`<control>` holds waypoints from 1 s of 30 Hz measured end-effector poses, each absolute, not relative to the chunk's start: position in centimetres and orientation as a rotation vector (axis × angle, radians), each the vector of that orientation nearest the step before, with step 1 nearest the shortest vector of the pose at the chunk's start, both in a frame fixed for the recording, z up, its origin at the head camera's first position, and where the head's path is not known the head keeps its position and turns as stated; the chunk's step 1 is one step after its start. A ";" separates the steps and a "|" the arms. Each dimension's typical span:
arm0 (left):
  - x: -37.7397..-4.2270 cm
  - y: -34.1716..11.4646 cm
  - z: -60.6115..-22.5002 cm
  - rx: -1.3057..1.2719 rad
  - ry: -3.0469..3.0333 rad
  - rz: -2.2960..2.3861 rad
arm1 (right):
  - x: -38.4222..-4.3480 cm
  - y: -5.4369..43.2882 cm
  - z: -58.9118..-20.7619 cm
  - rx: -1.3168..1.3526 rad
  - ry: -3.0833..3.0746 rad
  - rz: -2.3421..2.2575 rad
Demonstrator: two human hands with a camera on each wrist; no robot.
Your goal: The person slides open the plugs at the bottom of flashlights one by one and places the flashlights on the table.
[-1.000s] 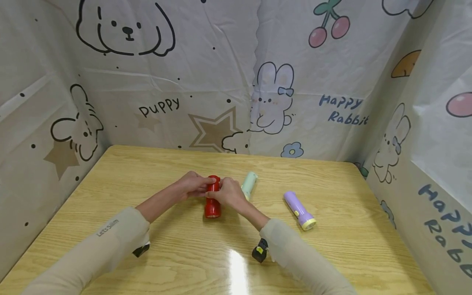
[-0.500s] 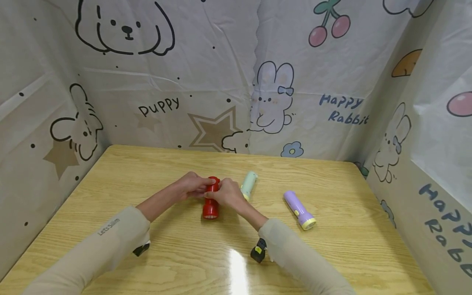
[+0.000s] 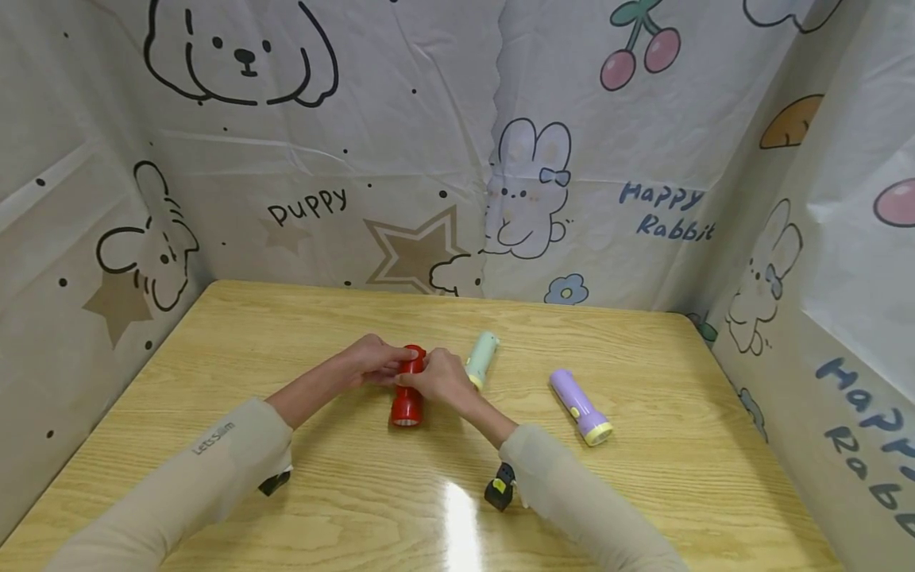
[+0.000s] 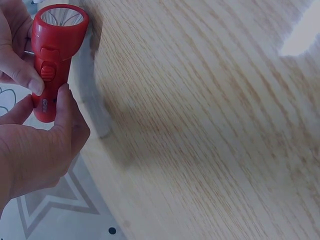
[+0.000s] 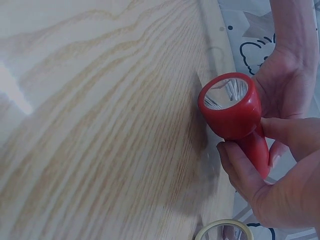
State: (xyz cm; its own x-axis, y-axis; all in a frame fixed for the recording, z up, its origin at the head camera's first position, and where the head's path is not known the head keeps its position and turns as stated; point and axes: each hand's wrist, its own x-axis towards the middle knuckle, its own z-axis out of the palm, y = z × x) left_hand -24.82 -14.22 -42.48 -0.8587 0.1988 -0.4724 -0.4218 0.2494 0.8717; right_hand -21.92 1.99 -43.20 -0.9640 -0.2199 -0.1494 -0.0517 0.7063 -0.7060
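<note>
Holding red, flared plastic flashlight [image 3: 407,403]: left hand [image 3: 373,360] and right hand [image 3: 445,376] both pinching it.
Possible fault: smooth barrel [image 4: 51,91] slipping, should grip pressure ease unevenly.

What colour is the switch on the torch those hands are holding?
Red, just like the torch's body. The switch shows best in the left wrist view.
</note>
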 end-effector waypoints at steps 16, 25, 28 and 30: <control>-25.0 -14.3 -42.7 -0.211 2.026 1.638 | -21.9 1.9 -43.4 -0.196 2.680 -1.111; -25.1 -14.4 -42.8 -0.216 2.047 1.621 | -21.8 1.8 -43.6 -0.206 2.691 -1.122; -25.1 -14.3 -42.9 -0.215 2.047 1.619 | -21.8 1.8 -43.6 -0.206 2.689 -1.129; -25.2 -14.3 -42.9 -0.215 2.048 1.619 | -21.8 1.8 -43.6 -0.202 2.688 -1.129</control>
State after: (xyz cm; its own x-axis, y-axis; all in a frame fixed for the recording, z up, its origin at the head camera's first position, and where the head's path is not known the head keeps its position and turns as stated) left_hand -25.16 -14.26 -42.94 -0.8543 0.1885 -0.4845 -0.4278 0.2746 0.8612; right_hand -21.76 1.85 -43.62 -0.9667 -0.2093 -0.1472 -0.0415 0.6959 -0.7169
